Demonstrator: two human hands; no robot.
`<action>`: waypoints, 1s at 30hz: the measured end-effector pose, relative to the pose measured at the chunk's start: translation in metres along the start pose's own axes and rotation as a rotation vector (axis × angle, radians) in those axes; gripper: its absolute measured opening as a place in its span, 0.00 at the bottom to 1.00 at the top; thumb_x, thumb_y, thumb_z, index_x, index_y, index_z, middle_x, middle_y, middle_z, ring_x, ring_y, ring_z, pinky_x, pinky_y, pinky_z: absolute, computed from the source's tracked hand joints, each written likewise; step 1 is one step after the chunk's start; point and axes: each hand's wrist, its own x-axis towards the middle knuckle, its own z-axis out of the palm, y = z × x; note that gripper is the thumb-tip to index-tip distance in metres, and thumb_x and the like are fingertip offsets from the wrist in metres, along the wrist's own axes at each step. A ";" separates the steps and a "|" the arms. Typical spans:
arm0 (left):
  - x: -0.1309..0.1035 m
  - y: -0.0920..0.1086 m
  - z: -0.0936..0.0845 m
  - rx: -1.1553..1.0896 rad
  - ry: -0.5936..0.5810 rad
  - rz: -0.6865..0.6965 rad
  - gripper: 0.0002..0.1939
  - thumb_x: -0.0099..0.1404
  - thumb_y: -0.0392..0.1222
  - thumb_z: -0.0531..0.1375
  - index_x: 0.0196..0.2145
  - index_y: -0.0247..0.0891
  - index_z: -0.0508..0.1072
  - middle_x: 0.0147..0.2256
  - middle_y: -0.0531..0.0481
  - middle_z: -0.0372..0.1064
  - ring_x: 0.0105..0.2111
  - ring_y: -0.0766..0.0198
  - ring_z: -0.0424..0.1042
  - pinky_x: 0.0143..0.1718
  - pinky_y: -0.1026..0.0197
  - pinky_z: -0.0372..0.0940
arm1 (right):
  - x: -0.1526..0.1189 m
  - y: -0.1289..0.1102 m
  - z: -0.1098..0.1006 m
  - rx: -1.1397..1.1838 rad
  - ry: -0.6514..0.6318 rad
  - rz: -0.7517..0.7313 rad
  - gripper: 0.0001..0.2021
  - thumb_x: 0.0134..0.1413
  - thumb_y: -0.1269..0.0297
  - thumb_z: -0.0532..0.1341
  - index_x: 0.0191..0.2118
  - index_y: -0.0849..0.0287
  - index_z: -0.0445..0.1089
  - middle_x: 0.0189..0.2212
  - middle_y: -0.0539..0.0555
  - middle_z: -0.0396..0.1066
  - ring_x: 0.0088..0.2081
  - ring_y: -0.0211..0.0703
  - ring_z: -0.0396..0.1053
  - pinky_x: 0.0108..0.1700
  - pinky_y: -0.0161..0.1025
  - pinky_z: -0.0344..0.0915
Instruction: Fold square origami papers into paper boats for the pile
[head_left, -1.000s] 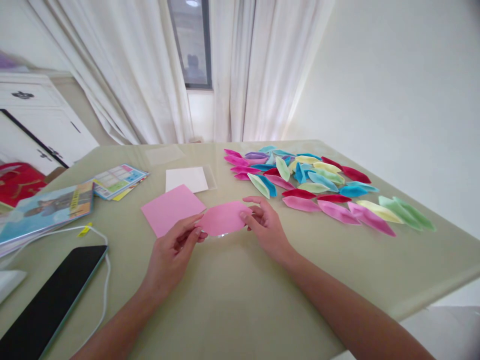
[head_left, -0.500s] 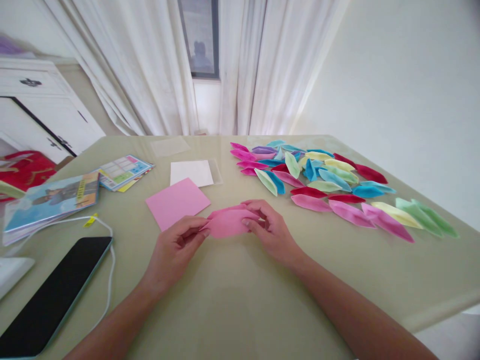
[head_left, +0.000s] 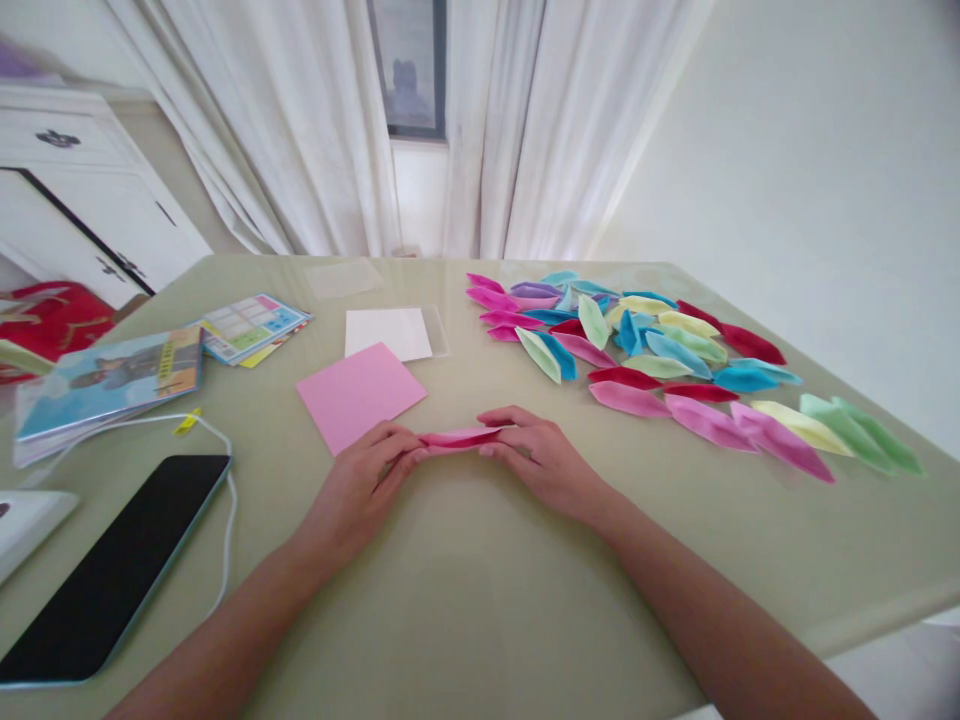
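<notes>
Between my two hands is a piece of folded pink paper [head_left: 459, 440], seen almost edge-on as a narrow strip with a darker pink inside. My left hand [head_left: 375, 470] pinches its left end between thumb and fingers. At the other end my right hand [head_left: 544, 462] grips it, the index finger stretched along the top. Just behind my left hand lies a flat square of pink paper [head_left: 360, 395]. To the right, several folded paper pieces [head_left: 626, 397] in pink, red, blue, green, yellow and purple are spread over the table [head_left: 465, 600].
A white sheet [head_left: 386, 333] lies behind the pink square, partly on a clear sleeve. On the left are a black-screened phone [head_left: 112, 570], a white cable [head_left: 231, 520], a booklet [head_left: 112, 375] and printed cards [head_left: 251, 325]. Curtains [head_left: 300, 130] hang beyond the table.
The folded pink paper has turned from showing its broad face to a thin edge. My hands stay at its two ends. The whole view has shifted slightly.
</notes>
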 end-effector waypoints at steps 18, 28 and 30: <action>-0.006 0.011 0.001 0.091 0.120 0.068 0.06 0.76 0.40 0.60 0.43 0.40 0.78 0.39 0.49 0.77 0.38 0.61 0.77 0.40 0.60 0.71 | -0.002 -0.007 0.012 -0.075 0.245 0.065 0.14 0.67 0.63 0.66 0.28 0.56 0.74 0.29 0.52 0.78 0.33 0.45 0.74 0.38 0.42 0.66; -0.008 -0.002 0.000 0.219 0.004 0.233 0.12 0.76 0.43 0.62 0.54 0.42 0.76 0.48 0.45 0.74 0.47 0.57 0.77 0.50 0.56 0.72 | -0.004 -0.007 0.014 -0.103 0.208 0.124 0.05 0.62 0.71 0.67 0.34 0.57 0.73 0.31 0.51 0.76 0.32 0.42 0.72 0.38 0.39 0.64; -0.009 -0.003 0.001 0.253 -0.028 0.218 0.12 0.77 0.40 0.59 0.55 0.43 0.76 0.48 0.45 0.74 0.47 0.57 0.77 0.50 0.56 0.72 | -0.003 -0.008 0.013 -0.100 0.175 0.124 0.04 0.62 0.71 0.66 0.37 0.57 0.72 0.33 0.50 0.76 0.34 0.42 0.72 0.39 0.39 0.65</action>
